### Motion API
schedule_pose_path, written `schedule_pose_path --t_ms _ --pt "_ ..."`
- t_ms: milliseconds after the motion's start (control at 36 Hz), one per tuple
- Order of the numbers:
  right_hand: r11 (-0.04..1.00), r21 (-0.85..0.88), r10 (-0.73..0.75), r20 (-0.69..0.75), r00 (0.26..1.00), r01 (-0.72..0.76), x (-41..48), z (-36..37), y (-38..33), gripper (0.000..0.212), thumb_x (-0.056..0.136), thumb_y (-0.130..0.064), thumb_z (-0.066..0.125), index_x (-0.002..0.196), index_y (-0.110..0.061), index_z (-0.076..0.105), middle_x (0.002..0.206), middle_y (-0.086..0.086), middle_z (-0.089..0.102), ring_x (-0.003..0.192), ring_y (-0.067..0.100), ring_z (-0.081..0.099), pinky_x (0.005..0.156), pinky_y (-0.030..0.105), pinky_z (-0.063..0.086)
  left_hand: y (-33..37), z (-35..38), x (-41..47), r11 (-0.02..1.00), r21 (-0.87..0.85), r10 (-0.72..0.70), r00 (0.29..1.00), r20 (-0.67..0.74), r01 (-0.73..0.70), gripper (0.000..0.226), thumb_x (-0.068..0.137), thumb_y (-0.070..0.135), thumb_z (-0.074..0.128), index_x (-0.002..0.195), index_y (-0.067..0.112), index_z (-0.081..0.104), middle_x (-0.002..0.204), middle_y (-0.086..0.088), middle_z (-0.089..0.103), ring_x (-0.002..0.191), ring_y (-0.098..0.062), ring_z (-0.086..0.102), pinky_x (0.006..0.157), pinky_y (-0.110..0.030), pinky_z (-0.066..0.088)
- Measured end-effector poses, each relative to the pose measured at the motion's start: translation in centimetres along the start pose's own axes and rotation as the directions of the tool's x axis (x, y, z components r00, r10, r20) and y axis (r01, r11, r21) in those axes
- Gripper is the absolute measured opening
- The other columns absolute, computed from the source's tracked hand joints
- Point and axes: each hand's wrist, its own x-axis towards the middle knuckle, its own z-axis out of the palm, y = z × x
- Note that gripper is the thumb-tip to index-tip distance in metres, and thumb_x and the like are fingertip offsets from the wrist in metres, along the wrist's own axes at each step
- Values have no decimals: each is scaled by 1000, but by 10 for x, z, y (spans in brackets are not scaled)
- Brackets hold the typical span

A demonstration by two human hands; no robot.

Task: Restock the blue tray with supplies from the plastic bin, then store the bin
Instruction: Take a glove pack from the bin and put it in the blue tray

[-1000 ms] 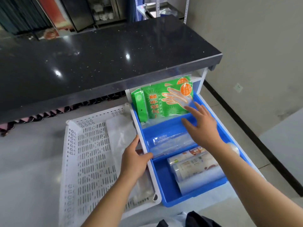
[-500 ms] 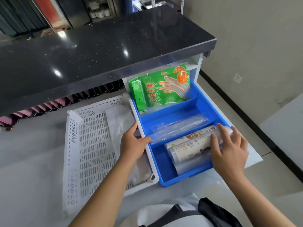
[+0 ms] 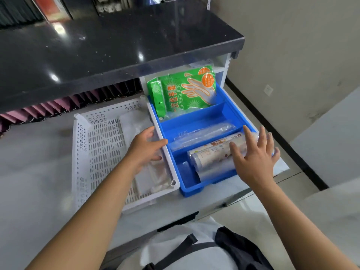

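— Stock check, left to right. First item?

— Item one: white perforated plastic bin [image 3: 101, 149], on the grey bench [image 3: 39, 152], touching the tray's left side. Contents: a few clear plastic bags [image 3: 134, 123] flat on its floor. My left grip [image 3: 145, 151] is curled round the bin's right wall, thumb over the rim, same place as a second ago.

— Item two?

— Blue three-compartment plastic tray [image 3: 192, 189], far end tucked under the black counter top [image 3: 116, 45]. Far compartment: green glove packets [image 3: 187, 92], standing, leaning back. Middle: a clear film sleeve [image 3: 202, 133], lying flat. Near: printed rolls of plastic bags [image 3: 210, 154], on their sides.

— And your right?

— My right grip [image 3: 255, 158]: fingers straight and spread, holding nothing, over the right end of the rolls. Whether it presses them I cannot tell. A second ago it was up at the glove packets and has since come down to the near compartment.

— Meaning?

— My judgement: packets settled, rolls now being squared. All three compartments hold stock. The bags in the bin are what is left, then the bin gets stored.
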Motion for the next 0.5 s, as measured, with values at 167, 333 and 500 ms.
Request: schedule_pose_path --t_ms 167,333,500 --pt "954 154 -273 106 956 256 -56 -10 -58 59 94 -55 47 149 -40 34 165 -1 15 152 18 0 121 48 4 -10 -44 -61 973 162 168 986 -11 -164 65 88 34 72 147 34 44 149 9 47 127 -11 52 101 -38 50" --pt "807 240 -590 289 754 539 -133 18 -127 58 93 -51 54 148 -37 39 163 -3 22 152 19 5 122 46 8 -69 -86 -171 886 427 291 934 -206 -182 68 91 44 65 151 39 33 159 17 28 143 0 24 118 -28 25" --pt "612 261 -704 611 363 746 -233 65 -156 65 93 -64 35 153 -42 21 166 -7 3 151 15 -13 122 44 -3 -174 -113 -301 887 451 108 903 -416 102 81 89 45 66 155 39 18 161 18 -1 151 -9 -6 123 -40 7"
